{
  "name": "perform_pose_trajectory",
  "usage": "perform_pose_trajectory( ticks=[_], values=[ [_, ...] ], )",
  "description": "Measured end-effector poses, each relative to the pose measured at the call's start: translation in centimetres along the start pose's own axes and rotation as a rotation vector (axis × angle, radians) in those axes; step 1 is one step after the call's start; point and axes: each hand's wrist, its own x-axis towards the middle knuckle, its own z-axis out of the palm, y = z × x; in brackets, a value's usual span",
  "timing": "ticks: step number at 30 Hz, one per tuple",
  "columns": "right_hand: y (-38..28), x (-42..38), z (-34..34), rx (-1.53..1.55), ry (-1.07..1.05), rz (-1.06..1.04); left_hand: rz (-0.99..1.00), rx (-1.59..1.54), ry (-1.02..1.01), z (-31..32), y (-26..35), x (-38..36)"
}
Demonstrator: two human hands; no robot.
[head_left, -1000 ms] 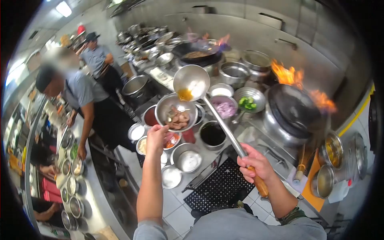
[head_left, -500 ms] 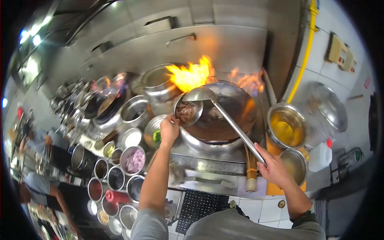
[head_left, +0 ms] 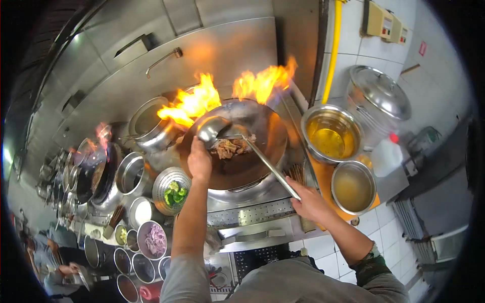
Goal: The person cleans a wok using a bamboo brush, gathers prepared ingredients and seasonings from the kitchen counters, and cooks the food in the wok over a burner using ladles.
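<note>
A large wok (head_left: 262, 166) sits over the burner, with flames rising behind its rim. Pieces of meat (head_left: 230, 148) lie inside it. My left hand (head_left: 199, 160) grips a small metal bowl (head_left: 213, 127) tipped over the wok's left side. In my right hand (head_left: 309, 200) is the long handle of a metal ladle (head_left: 273, 167), which slants into the wok. The ladle's head is at the meat, partly hidden beside the bowl.
A pot of yellow oil (head_left: 331, 139) and a pot of cloudy liquid (head_left: 353, 188) stand right. At left are a colander (head_left: 160, 191) with green vegetables, a bowl of onions (head_left: 152, 239), a second wok (head_left: 107, 174) with flames, and co-workers.
The meat has gone from the small bowl into the wok. The bowl is now tipped over the wok, the ladle head is lower, and the view has shifted right.
</note>
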Motion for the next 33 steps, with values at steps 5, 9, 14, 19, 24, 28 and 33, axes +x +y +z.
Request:
perform_pose_trajectory(
  ticks=[5,9,14,19,24,28,33],
  values=[
    [0.2,-4.2,3.1,0.591,0.060,0.140,-0.040,-0.021,0.024,-0.3,1.6,0.1],
    [-0.2,-13.7,0.8,1.200,0.242,0.299,-0.772,-0.766,-0.147,-0.8,-1.1,0.1],
    [-4.5,-24.0,-4.7,0.761,0.536,0.675,-1.088,-1.569,-0.166,-4.9,-1.1,-1.5],
    [-3.7,-25.8,-3.4,0.601,0.547,0.879,-1.072,-1.654,-0.164,-8.3,1.1,-4.0],
    [-3.5,-25.3,-2.5,0.621,0.513,0.944,-0.999,-1.631,-0.167,-10.6,2.1,-5.3],
    [-2.7,-25.6,-2.0,0.728,0.539,0.912,-0.996,-1.615,-0.143,-12.0,2.2,-6.3],
    [-3.8,-26.0,-4.0,1.528,0.682,0.738,-1.047,-1.598,-0.097,-13.0,1.9,-7.4]
  ],
)
